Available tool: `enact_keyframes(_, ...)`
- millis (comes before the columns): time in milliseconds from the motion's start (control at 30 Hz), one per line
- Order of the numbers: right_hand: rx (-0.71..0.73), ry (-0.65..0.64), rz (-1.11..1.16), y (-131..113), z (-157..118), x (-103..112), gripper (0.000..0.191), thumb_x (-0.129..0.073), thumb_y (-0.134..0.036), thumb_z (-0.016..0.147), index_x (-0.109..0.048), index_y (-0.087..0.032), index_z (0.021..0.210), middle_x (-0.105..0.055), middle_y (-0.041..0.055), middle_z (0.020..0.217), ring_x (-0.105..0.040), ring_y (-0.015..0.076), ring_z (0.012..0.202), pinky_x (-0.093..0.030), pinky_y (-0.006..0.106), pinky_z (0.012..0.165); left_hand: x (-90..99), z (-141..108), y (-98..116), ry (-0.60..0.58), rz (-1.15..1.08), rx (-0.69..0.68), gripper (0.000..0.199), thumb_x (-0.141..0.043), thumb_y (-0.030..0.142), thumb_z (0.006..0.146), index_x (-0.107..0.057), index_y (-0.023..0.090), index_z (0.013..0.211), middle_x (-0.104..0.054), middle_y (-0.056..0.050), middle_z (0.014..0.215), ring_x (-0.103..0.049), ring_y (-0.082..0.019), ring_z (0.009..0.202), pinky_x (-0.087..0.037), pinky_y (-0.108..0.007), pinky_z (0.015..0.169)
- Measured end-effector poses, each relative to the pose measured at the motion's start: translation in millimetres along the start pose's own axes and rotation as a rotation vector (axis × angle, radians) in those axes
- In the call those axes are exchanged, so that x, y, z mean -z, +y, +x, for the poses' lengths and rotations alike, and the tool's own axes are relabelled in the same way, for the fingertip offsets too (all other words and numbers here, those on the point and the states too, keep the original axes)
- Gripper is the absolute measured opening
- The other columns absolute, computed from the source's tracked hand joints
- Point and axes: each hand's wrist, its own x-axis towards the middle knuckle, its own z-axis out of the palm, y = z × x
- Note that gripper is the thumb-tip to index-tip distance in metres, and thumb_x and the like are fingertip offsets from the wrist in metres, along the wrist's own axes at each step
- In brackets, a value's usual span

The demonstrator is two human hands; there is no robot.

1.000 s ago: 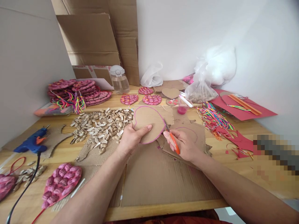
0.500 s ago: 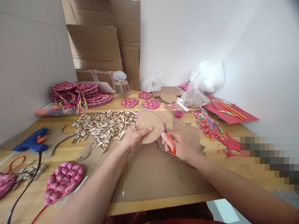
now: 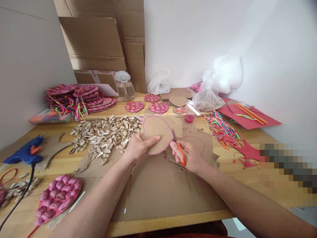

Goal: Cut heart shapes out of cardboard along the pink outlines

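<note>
A piece of cardboard [image 3: 158,129] with a purple rounded outline is pinched in my left hand [image 3: 138,147], the thumb lying flat on its face. My right hand [image 3: 187,155] is closed round the orange handles of a pair of scissors [image 3: 182,156], whose blades meet the right edge of the cardboard along the purple line. Under both hands lies a large cardboard sheet [image 3: 170,191]; to the right, partly behind my right hand, is another piece with a purple outline [image 3: 198,138].
Peanut shells [image 3: 106,132] spread over the left middle. A blue glue gun [image 3: 24,152] and a pink heart covered in shells [image 3: 59,196] lie at left. Behind stand a water bottle [image 3: 124,87] and a cup of pink liquid [image 3: 190,117]. Colourful cords [image 3: 221,124] lie at right.
The view has shifted slightly, moving the surroundings outward. My hands keep hold of the cardboard and scissors, with the blades still at its right edge.
</note>
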Motion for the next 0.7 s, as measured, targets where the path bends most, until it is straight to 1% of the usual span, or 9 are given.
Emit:
enact_keyframes(167,0.031,0.021,-0.130,6.0,-2.5,5.9,0.054,-0.055,-0.071,0.086,-0.046,-0.022,0.067,-0.041,-0.0057,0.053,-0.036,0.0089,0.043,-0.026,0.023,0.041,-1.3,-1.3,-1.0,-0.003,0.014,-0.018,0.048,-0.093,0.029,0.060,-0.074,0.013,0.100,-0.080,-0.010,0.097,-0.076,-0.022,0.079,-0.062,-0.031,0.073)
enact_keyframes(267,0.056,0.057,-0.193,3.7,-4.2,6.2,0.055,-0.055,-0.070,0.087,-0.045,-0.021,0.065,-0.043,-0.0051,0.053,-0.037,0.0090,0.044,-0.027,0.024,0.042,-1.7,-2.1,-0.9,-0.008,0.008,-0.019,0.048,-0.093,0.029,0.059,-0.074,0.012,0.100,-0.080,-0.011,0.097,-0.076,-0.024,0.079,-0.063,-0.033,0.073)
enact_keyframes(367,0.078,0.088,-0.288,0.0,-4.9,6.9,0.054,-0.056,-0.068,0.088,-0.048,-0.020,0.063,-0.046,-0.0040,0.051,-0.038,0.0091,0.045,-0.026,0.024,0.044,-1.9,-2.5,0.3,-0.020,-0.022,-0.006,0.047,-0.093,0.028,0.059,-0.075,0.012,0.099,-0.080,-0.011,0.096,-0.076,-0.022,0.077,-0.062,-0.031,0.073)
enact_keyframes(400,0.068,0.077,-0.281,-1.2,-5.0,7.3,0.054,-0.057,-0.068,0.087,-0.048,-0.020,0.063,-0.046,-0.0040,0.051,-0.039,0.0091,0.045,-0.026,0.024,0.044,-1.7,-2.5,0.8,-0.022,-0.028,-0.002,0.047,-0.093,0.028,0.059,-0.075,0.012,0.099,-0.080,-0.011,0.096,-0.076,-0.022,0.077,-0.062,-0.031,0.073)
enact_keyframes(500,-0.013,0.013,-0.149,-5.0,-5.6,8.5,0.053,-0.059,-0.071,0.084,-0.051,-0.020,0.068,-0.047,-0.0051,0.049,-0.039,0.0092,0.043,-0.028,0.023,0.043,-0.7,-2.5,0.9,-0.021,0.001,0.008,0.045,-0.093,0.029,0.059,-0.075,0.012,0.097,-0.080,-0.011,0.095,-0.075,-0.021,0.076,-0.062,-0.030,0.071)
enact_keyframes(567,-0.047,-0.005,-0.090,-7.6,-6.5,9.6,0.053,-0.060,-0.072,0.082,-0.054,-0.020,0.072,-0.048,-0.0052,0.049,-0.039,0.0093,0.042,-0.030,0.023,0.043,-0.8,-3.2,-0.2,-0.027,0.028,0.007,0.045,-0.093,0.030,0.060,-0.075,0.012,0.097,-0.080,-0.011,0.095,-0.076,-0.022,0.076,-0.062,-0.030,0.071)
enact_keyframes(633,-0.037,0.001,-0.094,-10.0,-7.5,11.2,0.054,-0.061,-0.072,0.081,-0.055,-0.019,0.072,-0.048,-0.0047,0.049,-0.039,0.0092,0.042,-0.030,0.023,0.043,-2.2,-4.5,-1.8,-0.039,0.031,0.010,0.047,-0.093,0.030,0.061,-0.075,0.012,0.100,-0.080,-0.012,0.097,-0.076,-0.022,0.078,-0.062,-0.031,0.073)
enact_keyframes(700,-0.002,-0.003,-0.110,-12.1,-8.4,12.9,0.054,-0.060,-0.071,0.082,-0.054,-0.019,0.068,-0.049,-0.0036,0.050,-0.040,0.0095,0.044,-0.031,0.023,0.044,-4.6,-6.1,-3.1,-0.050,0.011,0.017,0.051,-0.092,0.031,0.062,-0.073,0.012,0.106,-0.079,-0.013,0.099,-0.076,-0.023,0.080,-0.062,-0.033,0.076)
